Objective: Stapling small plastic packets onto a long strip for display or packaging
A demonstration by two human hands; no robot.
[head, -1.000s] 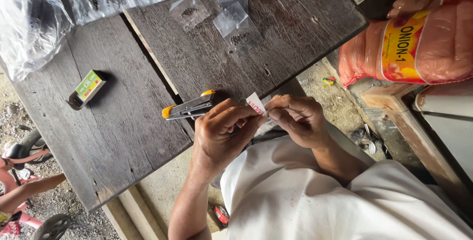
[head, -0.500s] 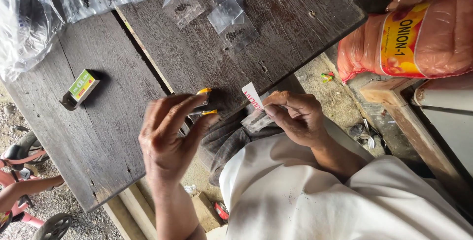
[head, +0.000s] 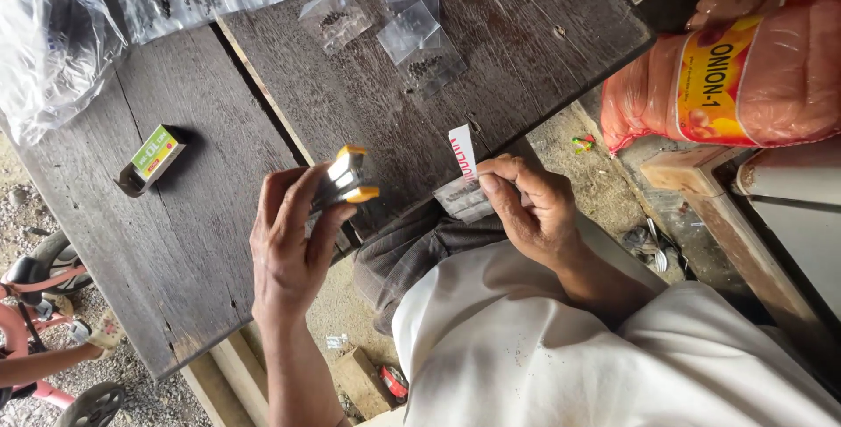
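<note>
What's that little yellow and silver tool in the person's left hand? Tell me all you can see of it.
The small stapler looks like bright metal with yellow plastic ends, one at the top and one at the lower arm's tip. Its two arms stand slightly apart at that end. The left hand holds it in its fingers, lifted above the edge of the dark weathered wooden table, tilted with its yellow tips pointing up and right. Fingers hide its rear half. Nothing else touches it; the right hand's small packet is apart from it.
</note>
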